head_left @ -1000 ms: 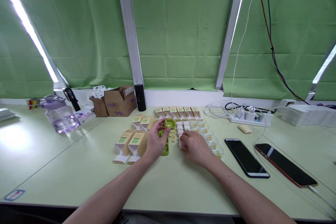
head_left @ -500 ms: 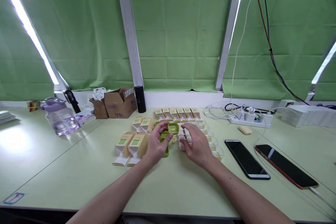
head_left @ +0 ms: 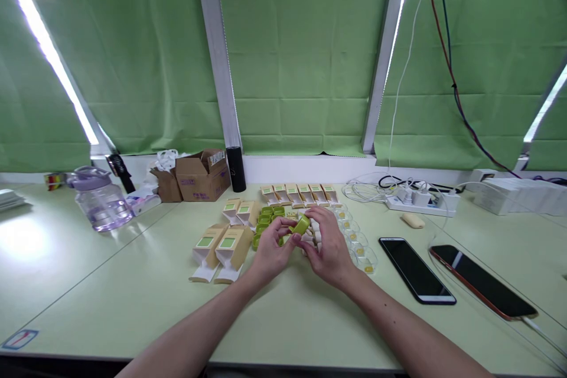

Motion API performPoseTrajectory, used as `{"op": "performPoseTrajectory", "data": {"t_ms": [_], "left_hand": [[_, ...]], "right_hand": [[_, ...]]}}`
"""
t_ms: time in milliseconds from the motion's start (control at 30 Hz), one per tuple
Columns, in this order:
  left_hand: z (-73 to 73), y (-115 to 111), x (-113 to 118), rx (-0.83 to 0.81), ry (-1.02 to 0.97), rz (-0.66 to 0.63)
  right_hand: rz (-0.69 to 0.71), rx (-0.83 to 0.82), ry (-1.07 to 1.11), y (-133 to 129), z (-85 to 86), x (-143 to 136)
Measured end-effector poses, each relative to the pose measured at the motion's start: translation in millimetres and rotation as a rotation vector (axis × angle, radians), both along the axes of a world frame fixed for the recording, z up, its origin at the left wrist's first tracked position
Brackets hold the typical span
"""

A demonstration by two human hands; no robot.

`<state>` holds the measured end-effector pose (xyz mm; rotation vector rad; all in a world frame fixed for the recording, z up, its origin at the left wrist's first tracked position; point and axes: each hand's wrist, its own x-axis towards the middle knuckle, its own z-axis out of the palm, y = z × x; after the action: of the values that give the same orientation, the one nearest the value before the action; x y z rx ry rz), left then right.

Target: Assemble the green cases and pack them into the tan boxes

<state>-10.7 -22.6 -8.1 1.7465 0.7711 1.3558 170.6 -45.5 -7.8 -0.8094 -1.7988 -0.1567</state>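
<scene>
My left hand (head_left: pixel 275 245) pinches a small green square case (head_left: pixel 302 225), tilted on its side above the middle of the table. From the right, my right hand (head_left: pixel 326 243) closes its fingers around the same case; whatever else they hold is too small to tell. Several green cases (head_left: pixel 264 219) stand in rows beyond my left hand. White blocks (head_left: pixel 315 225) lie partly hidden behind my right hand. Clear domed covers (head_left: pixel 359 243) with yellow centres sit to its right. Open kraft boxes (head_left: pixel 235 242) stand at the left.
More small kraft boxes (head_left: pixel 293 192) line the back. Two phones (head_left: pixel 416 269) lie at the right, near a power strip (head_left: pixel 420 203) with cables. A purple-lidded jug (head_left: pixel 104 204), a cardboard carton (head_left: pixel 201 177) and a black cylinder (head_left: pixel 236 169) stand at the back left.
The green case has tipped from facing up to lying on its side and moved slightly right. My right hand has come in from beside it and now grips it too.
</scene>
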Motion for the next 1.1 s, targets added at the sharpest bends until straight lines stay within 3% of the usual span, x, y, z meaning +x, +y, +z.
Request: {"op": "performPoseTrajectory", "data": {"t_ms": [533,733,1100], "left_hand": [[-0.5,4,0,0.062,0.006,-0.041],[-3.3,8,-2,0.132,0.02,0.056],[4.5,7,-5,0.386,0.135,0.23]], "right_hand": [[-0.012,-0.123,0.029,-4,3.4,1],[0.007,-0.149,0.069,-6,6.2,1],[0.099,-0.214,0.151,-3,5.4,2]]}}
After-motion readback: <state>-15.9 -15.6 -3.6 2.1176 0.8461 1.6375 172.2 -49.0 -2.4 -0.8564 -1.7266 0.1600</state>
